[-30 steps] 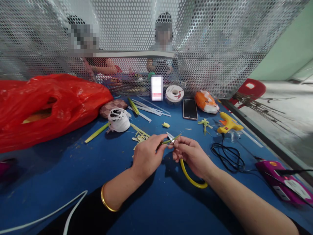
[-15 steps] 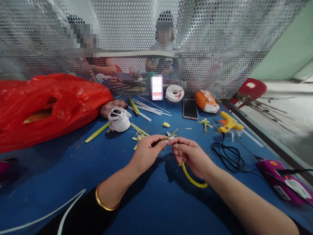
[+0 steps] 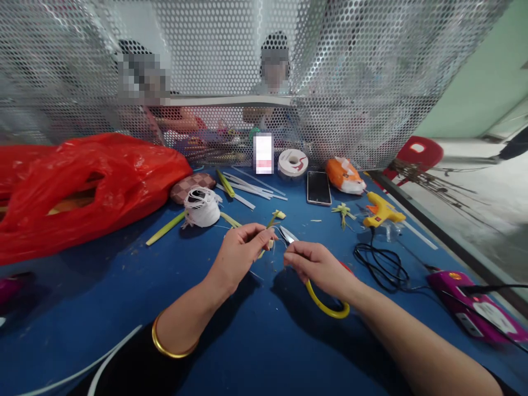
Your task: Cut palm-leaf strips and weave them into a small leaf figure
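Note:
Near the middle of the table, my left hand (image 3: 243, 247) pinches a narrow green leaf strip (image 3: 272, 220) between thumb and fingers. A thin pale thread (image 3: 282, 240) hangs in loops beside it. My right hand (image 3: 315, 264) is closed a short way to the right, its fingertips pressed together on the faint thread. Under that hand lies a pair of scissors (image 3: 328, 309) with yellow handles, blades pointing away and to the left; the hand hides its middle. Beyond the hands is a small pale-green folded leaf piece (image 3: 279, 214).
A white string bundle (image 3: 202, 208), leaf stalks (image 3: 165, 228) and white strips (image 3: 251, 187) lie left and behind. A red plastic bag (image 3: 124, 176) fills the left. At right are a phone (image 3: 319, 188), yellow glue gun (image 3: 383, 210), cable (image 3: 381, 264) and purple power box (image 3: 466, 302). Mesh hangs behind.
My hands have moved apart: the left went slightly left with the leaf strip, the right drew back and down. More of the scissor blades now shows. The camera view has shifted slightly.

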`<state>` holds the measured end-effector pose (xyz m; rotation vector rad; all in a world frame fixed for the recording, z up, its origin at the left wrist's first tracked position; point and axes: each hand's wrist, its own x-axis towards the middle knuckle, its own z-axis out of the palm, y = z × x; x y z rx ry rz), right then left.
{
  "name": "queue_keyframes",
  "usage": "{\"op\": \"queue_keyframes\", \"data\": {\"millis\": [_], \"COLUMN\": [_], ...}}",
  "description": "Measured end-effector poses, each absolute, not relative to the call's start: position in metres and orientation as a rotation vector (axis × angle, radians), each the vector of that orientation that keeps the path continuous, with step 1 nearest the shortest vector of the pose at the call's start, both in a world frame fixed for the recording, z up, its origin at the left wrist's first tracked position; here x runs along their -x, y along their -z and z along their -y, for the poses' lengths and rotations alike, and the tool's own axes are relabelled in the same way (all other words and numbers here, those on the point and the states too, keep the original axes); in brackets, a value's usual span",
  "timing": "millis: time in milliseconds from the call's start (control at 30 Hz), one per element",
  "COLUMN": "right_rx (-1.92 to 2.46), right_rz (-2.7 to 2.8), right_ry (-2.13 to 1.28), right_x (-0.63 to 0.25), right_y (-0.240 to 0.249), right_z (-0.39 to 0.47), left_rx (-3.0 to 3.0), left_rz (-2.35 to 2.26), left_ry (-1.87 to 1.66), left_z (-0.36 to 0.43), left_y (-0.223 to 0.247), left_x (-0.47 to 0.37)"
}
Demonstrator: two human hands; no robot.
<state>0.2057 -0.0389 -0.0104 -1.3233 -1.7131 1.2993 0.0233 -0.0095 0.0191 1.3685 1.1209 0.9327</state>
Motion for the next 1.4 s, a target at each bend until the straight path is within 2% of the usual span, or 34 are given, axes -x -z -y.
{"op": "queue_keyframes", "data": {"millis": [100,200,467,633,800,1000,1133,1233,1400], "right_rx": [1.619,1.847,2.133,2.206,2.097,1.396,1.032,0.859,0.791], "right_rz": [2.239,2.458,2.546,2.415,2.099,1.215,0.836,0.656,0.778], "right_ry": [-0.632,-0.283,-0.263,-0.249,-0.452,-1.269,-1.609,-1.742,-1.783], "right_x": [-0.221,-0.232,-0.227,-0.229,-0.244,-0.227,-0.192,-0.171,-0.161], "right_y": [0.001,-0.006,-0.005,0.008,0.023,0.010,-0.003,-0.001,0.011], "right_z": [0.044,0.052,0.060,0.062,0.061,0.060,0.072,0.085,0.099], "left_rx": [-1.422,-1.541,-1.576,-1.508,-1.367,-1.180,-1.090,-1.008,-0.831], "left_rz": [-1.215,-1.273,-1.277,-1.315,-1.210,-1.061,-1.089,-1.071,-1.001], "left_ry": [-0.921,-0.900,-0.839,-0.900,-0.958,-1.044,-1.070,-1.078,-1.029], "left_z": [0.005,0.000,-0.009,-0.010,-0.005,0.004,0.006,0.005,0.004], "left_y": [-0.023,-0.022,-0.019,-0.028,-0.038,-0.037,-0.030,-0.027,-0.025], "left_x": [-0.017,-0.010,0.001,0.005,0.007,0.011,0.016,0.019,0.020]}}
